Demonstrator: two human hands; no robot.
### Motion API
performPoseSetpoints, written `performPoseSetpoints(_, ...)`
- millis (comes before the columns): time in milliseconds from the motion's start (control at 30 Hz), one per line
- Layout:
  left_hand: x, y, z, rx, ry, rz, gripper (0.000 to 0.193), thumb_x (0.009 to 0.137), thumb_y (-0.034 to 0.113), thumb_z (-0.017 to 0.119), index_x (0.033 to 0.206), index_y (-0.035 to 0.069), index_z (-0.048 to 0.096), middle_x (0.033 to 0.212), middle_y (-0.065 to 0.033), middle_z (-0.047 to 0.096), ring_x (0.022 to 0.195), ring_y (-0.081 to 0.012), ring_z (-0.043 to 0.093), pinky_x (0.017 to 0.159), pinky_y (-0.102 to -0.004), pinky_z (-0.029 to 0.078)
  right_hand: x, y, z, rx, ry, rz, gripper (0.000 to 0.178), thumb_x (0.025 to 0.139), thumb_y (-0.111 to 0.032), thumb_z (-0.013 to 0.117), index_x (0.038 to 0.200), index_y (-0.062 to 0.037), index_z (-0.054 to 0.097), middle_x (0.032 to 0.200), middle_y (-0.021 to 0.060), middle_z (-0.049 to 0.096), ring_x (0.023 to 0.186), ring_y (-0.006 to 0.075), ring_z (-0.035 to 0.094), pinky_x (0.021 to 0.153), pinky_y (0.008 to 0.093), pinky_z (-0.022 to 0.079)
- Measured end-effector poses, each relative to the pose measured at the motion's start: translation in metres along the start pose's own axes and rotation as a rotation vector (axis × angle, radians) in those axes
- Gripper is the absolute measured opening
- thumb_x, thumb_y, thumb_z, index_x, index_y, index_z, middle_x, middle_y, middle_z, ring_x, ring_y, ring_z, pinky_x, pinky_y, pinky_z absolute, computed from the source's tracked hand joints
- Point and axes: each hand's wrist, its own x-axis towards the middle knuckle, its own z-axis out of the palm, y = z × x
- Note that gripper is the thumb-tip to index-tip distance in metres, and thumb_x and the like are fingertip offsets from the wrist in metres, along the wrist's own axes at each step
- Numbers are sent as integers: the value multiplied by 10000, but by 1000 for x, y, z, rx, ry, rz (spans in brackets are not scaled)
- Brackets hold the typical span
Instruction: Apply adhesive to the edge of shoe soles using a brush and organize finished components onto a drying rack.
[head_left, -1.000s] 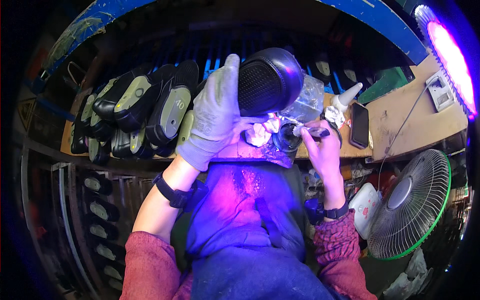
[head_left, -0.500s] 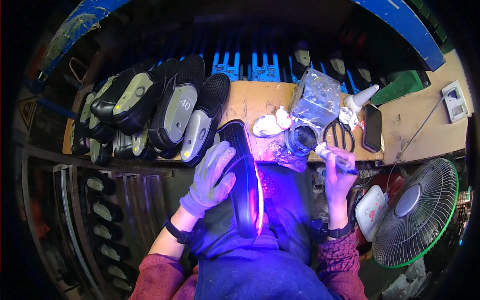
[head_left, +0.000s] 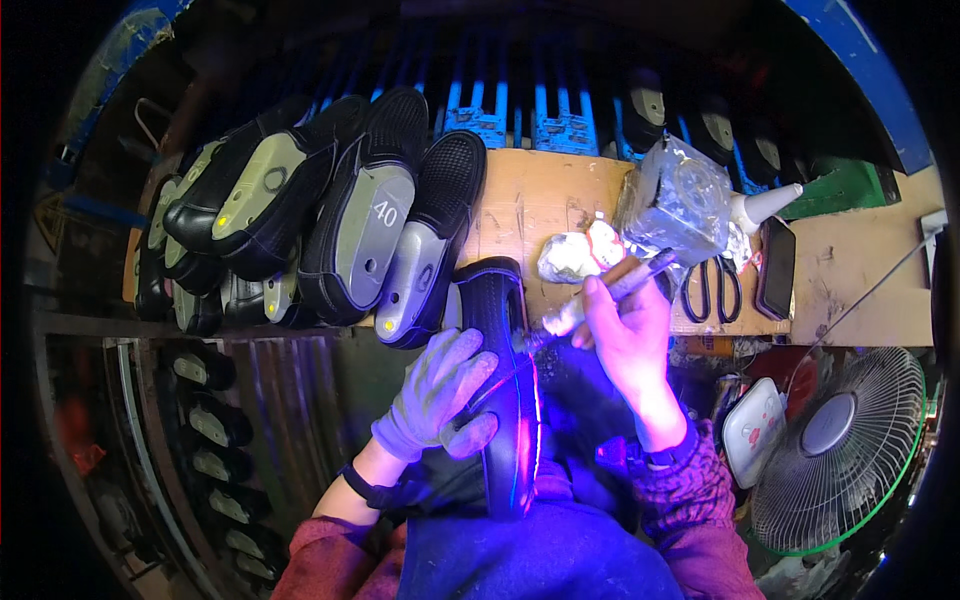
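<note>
My left hand (head_left: 440, 395), in a light grey glove, grips a black shoe (head_left: 512, 400) upright over my lap, with its fingers and thumb wrapped about the upper. Pink-violet light glows along the shoe's right edge. In my bare right hand (head_left: 635, 335) is a brush (head_left: 612, 292) with a pale, stained handle, held at a slant. Its dark tip meets the shoe's right side near the upper end. Beyond that hand sits a smeared, plastic-wrapped block (head_left: 685, 190). Crumpled white wads (head_left: 567, 257) lie left of it. My right hand hides the dark pot.
Black shoes on grey lasts (head_left: 365, 215) are heaped at the bench's left, close to my left hand. Scissors (head_left: 728, 292), a phone (head_left: 776, 270) and a white nozzle (head_left: 768, 205) lie right. A fan (head_left: 835, 450) stands at lower right; racked shoes (head_left: 218, 418) at lower left.
My right hand has moved left with the brush, from the dark pot to the shoe's edge. My left hand still holds the shoe. The whole view has shifted slightly.
</note>
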Motion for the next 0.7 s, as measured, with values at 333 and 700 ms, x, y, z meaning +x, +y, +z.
performPoseSetpoints(333, 1, 0, -2, 13, -22, 11, 613, 701, 400, 624, 1161, 4, 537, 1145, -236, 532, 1016, -428, 533, 903, -530, 440, 56, 12, 16, -97, 77, -264, 139, 903, -116, 567, 857, 3, 514, 638, 59, 612, 480, 90, 564, 436, 221, 434)
performPoseSetpoints(700, 6, 3, 3, -39, 58, 7, 618, 697, 388, 614, 1149, -26, 533, 1135, -267, 521, 992, -468, 524, 893, -534, 427, -8, -9, -9, -44, -73, -32, 114, 889, -104, 566, 901, 9, 557, 632, 53, 636, 470, 83, 560, 426, 224, 427)
